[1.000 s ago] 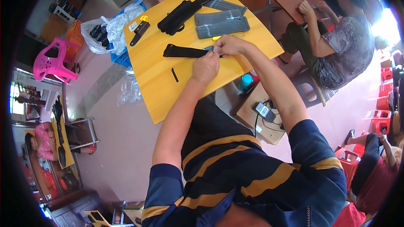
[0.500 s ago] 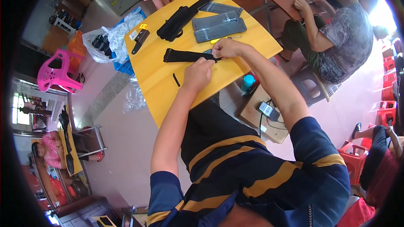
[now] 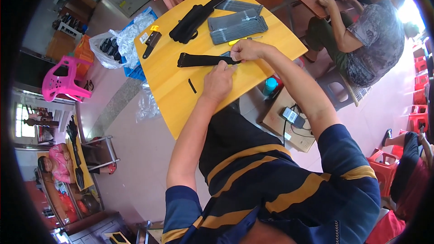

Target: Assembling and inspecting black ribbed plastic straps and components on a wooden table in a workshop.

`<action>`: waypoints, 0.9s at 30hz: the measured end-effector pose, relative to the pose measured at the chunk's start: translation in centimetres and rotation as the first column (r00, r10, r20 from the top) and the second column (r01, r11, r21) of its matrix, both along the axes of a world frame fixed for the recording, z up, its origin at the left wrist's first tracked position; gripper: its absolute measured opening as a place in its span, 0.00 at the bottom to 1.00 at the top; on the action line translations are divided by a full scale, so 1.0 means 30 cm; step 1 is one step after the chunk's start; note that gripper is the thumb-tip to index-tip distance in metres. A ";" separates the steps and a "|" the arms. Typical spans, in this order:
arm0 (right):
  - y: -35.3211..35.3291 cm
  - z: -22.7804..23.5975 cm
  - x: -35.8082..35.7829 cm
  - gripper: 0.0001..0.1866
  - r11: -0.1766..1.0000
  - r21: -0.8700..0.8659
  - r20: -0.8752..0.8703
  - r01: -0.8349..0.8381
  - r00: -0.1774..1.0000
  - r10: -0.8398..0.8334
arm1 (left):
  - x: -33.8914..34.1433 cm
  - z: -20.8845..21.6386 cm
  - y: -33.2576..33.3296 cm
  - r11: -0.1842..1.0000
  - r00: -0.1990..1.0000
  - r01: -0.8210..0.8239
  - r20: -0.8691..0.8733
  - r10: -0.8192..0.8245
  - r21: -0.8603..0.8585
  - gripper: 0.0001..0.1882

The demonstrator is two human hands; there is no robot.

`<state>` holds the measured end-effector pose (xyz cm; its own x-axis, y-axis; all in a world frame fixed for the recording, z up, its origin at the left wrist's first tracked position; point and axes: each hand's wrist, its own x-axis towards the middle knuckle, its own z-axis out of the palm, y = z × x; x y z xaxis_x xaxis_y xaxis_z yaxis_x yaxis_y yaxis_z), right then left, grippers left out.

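Observation:
A long black fabric strip (image 3: 201,60) lies across the yellow table, with small eyelets at its wider left end. My right hand (image 3: 248,50) pinches its narrow right end from the far side. Closed at the strip's near edge, my left hand (image 3: 218,82) has its fingertips against the fabric close to the right fingers. Beneath and beyond the strip's end, a small grey-blue piece (image 3: 225,54) shows partly. A yellow-handled screwdriver (image 3: 236,41) lies just beyond my right hand. The exact grip at the fingertips is too small to make out.
Farther back on the table (image 3: 167,104) lie grey ribbed pieces (image 3: 237,27), a black folded bundle (image 3: 186,25), a dark cleaver-shaped tool (image 3: 152,44) and a short black strip (image 3: 192,86). A blue crate (image 3: 134,71) with plastic bags stands left. A person (image 3: 368,40) sits at right.
My left hand has shifted slightly right and its index finger now stretches toward the strip's narrow end. The right hand keeps its pinch there. The whole view has shifted a little.

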<state>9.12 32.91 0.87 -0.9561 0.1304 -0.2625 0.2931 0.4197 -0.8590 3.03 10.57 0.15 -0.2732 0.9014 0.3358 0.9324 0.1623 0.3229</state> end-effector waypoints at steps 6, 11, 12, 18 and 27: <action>0.000 0.004 0.022 0.07 0.997 0.061 -0.036 -0.040 0.998 0.043 | 0.026 -0.002 0.004 1.000 0.998 0.026 -0.064 -0.025 0.003 0.17; -0.025 0.028 0.032 0.10 0.966 0.247 -0.079 -0.081 0.991 0.103 | 0.034 -0.006 -0.001 0.997 0.990 0.077 -0.122 -0.074 0.025 0.18; -0.025 0.027 0.030 0.10 0.956 0.280 -0.085 -0.089 0.990 0.117 | 0.033 -0.007 -0.002 0.996 0.989 0.084 -0.125 -0.079 0.038 0.19; 0.017 0.014 0.009 0.12 0.960 0.265 -0.343 0.089 0.939 0.008 | 0.028 0.009 0.025 0.993 0.988 0.102 -0.119 -0.094 0.063 0.19; 0.000 0.406 -0.162 0.14 0.781 0.457 -0.638 0.426 0.769 -0.046 | 0.045 -0.027 0.012 0.999 0.997 0.040 -0.071 -0.040 -0.009 0.21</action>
<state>4.26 32.90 13.04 -0.8045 0.3094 0.5070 -0.0059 0.8494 -0.5278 4.36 10.92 -0.67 -0.2123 0.9136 0.3467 0.9589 0.1263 0.2542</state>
